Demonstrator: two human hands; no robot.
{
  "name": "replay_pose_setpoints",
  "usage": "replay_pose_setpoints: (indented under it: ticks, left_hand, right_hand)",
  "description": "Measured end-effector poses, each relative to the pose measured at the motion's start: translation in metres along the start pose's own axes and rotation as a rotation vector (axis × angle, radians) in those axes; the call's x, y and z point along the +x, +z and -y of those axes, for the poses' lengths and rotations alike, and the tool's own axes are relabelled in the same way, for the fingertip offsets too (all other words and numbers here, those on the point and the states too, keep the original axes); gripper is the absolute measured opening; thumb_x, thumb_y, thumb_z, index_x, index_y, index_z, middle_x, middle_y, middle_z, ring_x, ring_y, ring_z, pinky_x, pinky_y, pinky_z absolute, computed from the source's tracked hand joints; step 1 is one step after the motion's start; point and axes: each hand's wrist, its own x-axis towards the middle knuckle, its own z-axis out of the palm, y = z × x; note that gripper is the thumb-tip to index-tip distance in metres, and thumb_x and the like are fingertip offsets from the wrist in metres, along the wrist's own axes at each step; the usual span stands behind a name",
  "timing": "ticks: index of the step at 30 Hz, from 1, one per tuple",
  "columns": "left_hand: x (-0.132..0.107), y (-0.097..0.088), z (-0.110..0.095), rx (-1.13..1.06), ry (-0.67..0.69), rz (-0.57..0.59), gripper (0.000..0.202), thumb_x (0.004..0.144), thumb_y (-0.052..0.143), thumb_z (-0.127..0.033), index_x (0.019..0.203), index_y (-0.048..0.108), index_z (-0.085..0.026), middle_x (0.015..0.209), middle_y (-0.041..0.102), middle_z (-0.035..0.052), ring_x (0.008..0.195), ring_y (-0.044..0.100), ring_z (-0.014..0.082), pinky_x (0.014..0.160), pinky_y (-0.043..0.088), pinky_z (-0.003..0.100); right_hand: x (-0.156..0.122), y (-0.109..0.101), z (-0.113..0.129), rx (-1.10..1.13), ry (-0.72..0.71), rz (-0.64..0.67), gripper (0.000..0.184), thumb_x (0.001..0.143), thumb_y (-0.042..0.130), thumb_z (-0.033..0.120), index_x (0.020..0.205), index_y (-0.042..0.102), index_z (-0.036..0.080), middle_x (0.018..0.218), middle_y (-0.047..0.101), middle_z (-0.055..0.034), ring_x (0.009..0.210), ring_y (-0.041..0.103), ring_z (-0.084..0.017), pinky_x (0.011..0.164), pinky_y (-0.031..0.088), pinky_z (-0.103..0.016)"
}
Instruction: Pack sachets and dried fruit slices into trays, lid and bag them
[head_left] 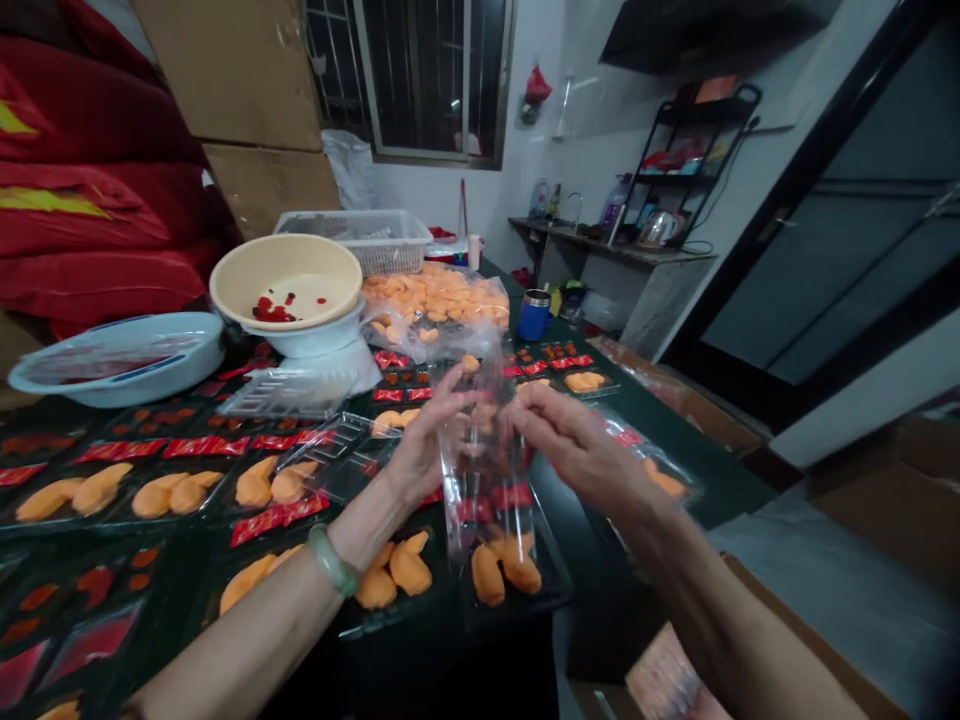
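Note:
Between my two hands stands a clear plastic lid point(454, 480), smeared by motion and held above the dark green table. My left hand point(424, 440), with a pale green bangle at the wrist, grips its left side. The right hand point(559, 430) pinches the opposite edge, its fingers curled. Beneath the lid is a clear tray with orange curved pieces point(488, 577) and red packets, partly seen through the plastic. More orange pieces point(409, 568) lie in a tray below my left wrist. A loose clear cover point(322, 455) rests tilted over trays left of that hand.
Rows of trays with orange pieces point(109, 488) and red packets point(217, 444) cover the left side. Behind stand a cream basin point(330, 290), a blue tub point(120, 385), a bag of orange pieces point(450, 293) and a blue mug point(533, 318). An open carton lies below right.

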Motion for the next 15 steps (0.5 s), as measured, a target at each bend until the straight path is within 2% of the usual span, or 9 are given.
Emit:
replay_pose_setpoints:
  ticks: [2,5,10,12,15]
  left_hand:
    - [0.015,-0.002,-0.001,0.016,-0.006,-0.028,0.061,0.067,0.063,-0.029,0.123,0.041,-0.028,0.093,0.06,0.0027,0.074,0.061,0.0175,0.054,0.048,0.026]
    - [0.036,-0.004,-0.005,0.036,0.011,-0.079,0.057,0.066,0.063,-0.032,0.12,0.045,-0.026,0.093,0.06,0.0038,0.08,0.062,0.0223,0.055,0.049,0.03]
    - [0.05,-0.022,-0.017,0.049,-0.003,-0.113,0.055,0.064,0.061,-0.037,0.116,0.048,-0.024,0.1,0.06,0.0084,0.086,0.061,0.0287,0.063,0.051,0.042]
    - [0.049,-0.034,-0.022,0.04,-0.022,-0.117,0.056,0.065,0.059,-0.039,0.118,0.048,-0.023,0.104,0.06,0.0106,0.091,0.06,0.0311,0.067,0.05,0.047]
    - [0.045,-0.051,-0.027,0.036,-0.06,-0.14,0.06,0.067,0.056,-0.042,0.123,0.046,-0.023,0.109,0.058,0.014,0.097,0.058,0.034,0.071,0.049,0.051]
  right_hand:
    - [0.009,-0.031,-0.004,0.046,0.048,-0.055,0.019,0.081,0.053,0.031,0.067,0.052,0.018,0.067,0.057,0.0002,0.057,0.052,-0.01,0.05,0.042,-0.021]
    - [0.032,-0.092,-0.022,0.195,0.101,-0.142,0.021,0.071,0.065,0.033,0.064,0.054,0.018,0.07,0.063,-0.0033,0.059,0.058,-0.012,0.048,0.045,-0.023]
    - [0.079,-0.195,-0.085,0.288,0.218,-0.329,0.018,0.065,0.07,0.018,0.058,0.054,0.015,0.063,0.063,-0.0065,0.044,0.051,-0.008,0.039,0.037,-0.02]
    - [0.094,-0.223,-0.115,0.266,0.264,-0.389,0.017,0.065,0.067,0.011,0.055,0.054,0.014,0.055,0.061,-0.0064,0.04,0.047,-0.007,0.035,0.032,-0.019]
    - [0.108,-0.247,-0.155,0.223,0.244,-0.484,0.017,0.065,0.065,0.003,0.054,0.055,0.012,0.048,0.058,-0.0048,0.035,0.042,-0.005,0.033,0.026,-0.018]
